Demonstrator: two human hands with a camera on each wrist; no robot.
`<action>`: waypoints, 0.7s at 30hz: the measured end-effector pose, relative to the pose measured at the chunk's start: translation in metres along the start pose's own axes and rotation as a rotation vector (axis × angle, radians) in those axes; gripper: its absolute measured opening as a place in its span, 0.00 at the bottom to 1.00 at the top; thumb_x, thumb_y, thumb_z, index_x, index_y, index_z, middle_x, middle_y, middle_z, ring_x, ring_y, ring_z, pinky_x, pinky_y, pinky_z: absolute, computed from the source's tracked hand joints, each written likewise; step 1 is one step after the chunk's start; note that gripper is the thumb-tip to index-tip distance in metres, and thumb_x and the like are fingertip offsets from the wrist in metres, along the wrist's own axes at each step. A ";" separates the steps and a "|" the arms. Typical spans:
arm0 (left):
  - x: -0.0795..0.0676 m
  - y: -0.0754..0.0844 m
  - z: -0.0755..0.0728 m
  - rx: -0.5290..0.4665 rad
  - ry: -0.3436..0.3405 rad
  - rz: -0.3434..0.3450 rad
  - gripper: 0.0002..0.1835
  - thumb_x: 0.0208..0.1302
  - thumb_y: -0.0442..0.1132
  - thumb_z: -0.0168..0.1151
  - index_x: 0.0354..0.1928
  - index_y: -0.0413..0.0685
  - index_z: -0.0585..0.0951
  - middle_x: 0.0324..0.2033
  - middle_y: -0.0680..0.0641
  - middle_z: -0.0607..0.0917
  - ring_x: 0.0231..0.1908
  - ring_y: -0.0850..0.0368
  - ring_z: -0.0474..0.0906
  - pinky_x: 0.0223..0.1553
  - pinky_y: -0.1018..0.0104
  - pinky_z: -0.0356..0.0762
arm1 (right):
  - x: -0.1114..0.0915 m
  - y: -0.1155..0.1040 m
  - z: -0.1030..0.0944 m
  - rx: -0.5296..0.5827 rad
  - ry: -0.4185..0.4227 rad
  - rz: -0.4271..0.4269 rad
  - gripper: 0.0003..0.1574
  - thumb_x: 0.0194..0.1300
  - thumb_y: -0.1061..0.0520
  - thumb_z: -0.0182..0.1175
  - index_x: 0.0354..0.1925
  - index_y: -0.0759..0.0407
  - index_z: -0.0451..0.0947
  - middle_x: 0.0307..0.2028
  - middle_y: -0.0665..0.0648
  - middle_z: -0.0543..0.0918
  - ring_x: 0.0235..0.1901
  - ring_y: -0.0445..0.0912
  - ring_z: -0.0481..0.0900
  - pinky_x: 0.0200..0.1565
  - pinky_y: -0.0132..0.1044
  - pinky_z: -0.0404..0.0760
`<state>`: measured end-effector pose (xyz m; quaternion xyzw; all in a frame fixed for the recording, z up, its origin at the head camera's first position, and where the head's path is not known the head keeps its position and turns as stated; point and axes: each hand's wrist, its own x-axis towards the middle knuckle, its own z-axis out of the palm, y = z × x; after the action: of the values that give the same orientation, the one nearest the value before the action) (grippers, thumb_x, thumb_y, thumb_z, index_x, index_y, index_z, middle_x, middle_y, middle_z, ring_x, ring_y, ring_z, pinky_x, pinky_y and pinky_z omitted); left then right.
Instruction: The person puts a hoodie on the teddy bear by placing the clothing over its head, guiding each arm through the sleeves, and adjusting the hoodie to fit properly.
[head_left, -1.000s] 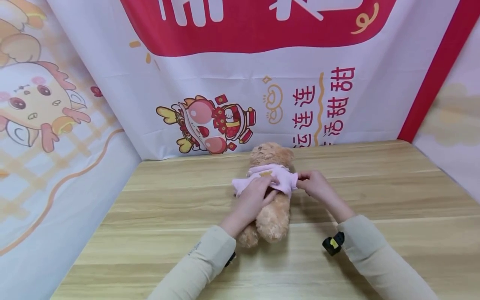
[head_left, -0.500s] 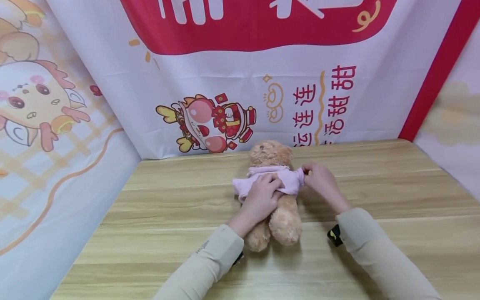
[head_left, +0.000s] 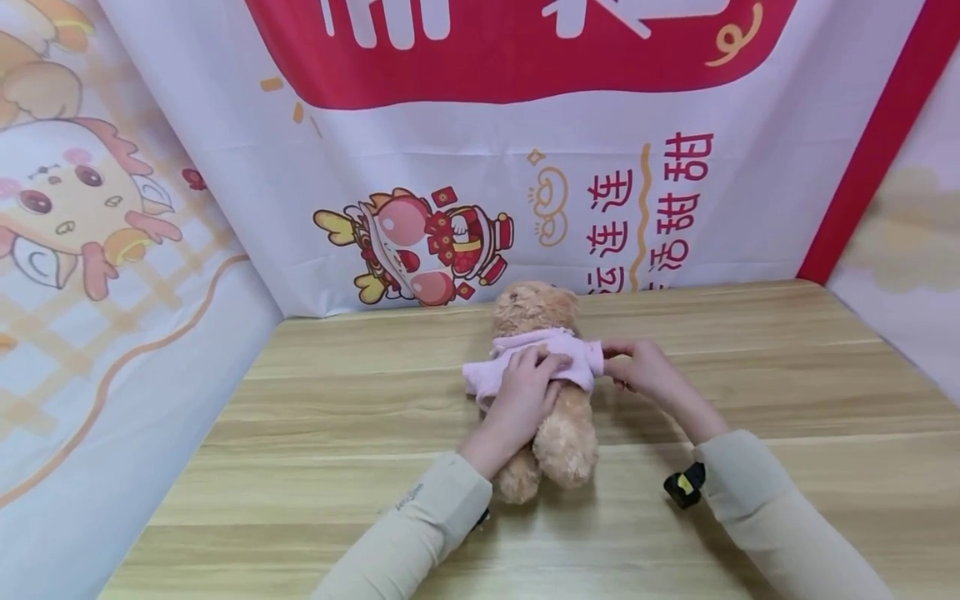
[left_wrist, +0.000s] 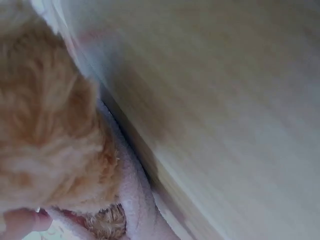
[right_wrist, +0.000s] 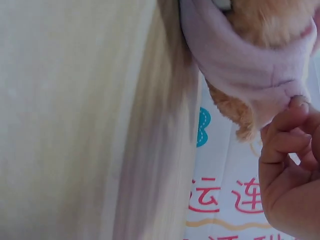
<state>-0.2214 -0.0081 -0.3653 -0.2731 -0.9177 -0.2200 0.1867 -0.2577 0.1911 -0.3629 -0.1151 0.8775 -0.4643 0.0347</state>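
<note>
A light-brown teddy bear (head_left: 566, 442) lies on its back on the table, its head toward the backdrop, wearing a pale pink shirt (head_left: 577, 360). My left hand (head_left: 520, 400) lies over the bear's belly, fingers bent onto the shirt front and gripping it near the hem. At the sleeve on the right, my right hand (head_left: 651, 375) pinches the cuff between thumb and fingers. The right wrist view shows that pinch (right_wrist: 295, 102) at the edge of the stretched sleeve. Brown fur and the loose hem fill the left side of the left wrist view, hiding most of that hand.
The wood-grain table (head_left: 337, 433) spreads out around the bear. A white and red printed backdrop (head_left: 480, 133) stands along its far edge, close behind the bear's head. Printed cloth (head_left: 187, 275) also hangs on the left, with another panel (head_left: 900, 275) on the right.
The bear and my left hand have shifted slightly right since the first frame. My right hand pulled the sleeve outward and up, then came slightly back down, keeping hold of the cuff.
</note>
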 end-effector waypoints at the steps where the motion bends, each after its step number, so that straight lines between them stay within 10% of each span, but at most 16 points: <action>1: 0.000 0.001 0.001 0.001 0.003 -0.005 0.14 0.62 0.35 0.60 0.50 0.51 0.79 0.47 0.45 0.78 0.50 0.46 0.73 0.53 0.53 0.72 | -0.001 0.000 0.001 -0.006 0.004 -0.013 0.19 0.62 0.63 0.57 0.50 0.73 0.76 0.34 0.69 0.81 0.14 0.36 0.68 0.18 0.29 0.70; 11: 0.002 0.005 0.010 0.109 0.113 -0.011 0.06 0.61 0.36 0.60 0.40 0.49 0.77 0.43 0.45 0.80 0.45 0.47 0.74 0.42 0.57 0.75 | -0.008 -0.002 0.004 0.144 0.007 0.134 0.17 0.66 0.64 0.52 0.47 0.78 0.74 0.18 0.46 0.75 0.10 0.33 0.62 0.15 0.26 0.63; 21: 0.003 0.003 0.015 0.128 0.144 -0.029 0.10 0.54 0.29 0.59 0.38 0.46 0.75 0.37 0.45 0.77 0.39 0.47 0.73 0.37 0.58 0.73 | -0.010 -0.005 0.008 0.087 0.017 0.118 0.14 0.64 0.65 0.51 0.43 0.76 0.74 0.19 0.52 0.80 0.09 0.33 0.65 0.15 0.27 0.67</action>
<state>-0.2251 0.0033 -0.3756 -0.2308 -0.9179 -0.1825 0.2663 -0.2462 0.1842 -0.3636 -0.0574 0.8621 -0.4999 0.0596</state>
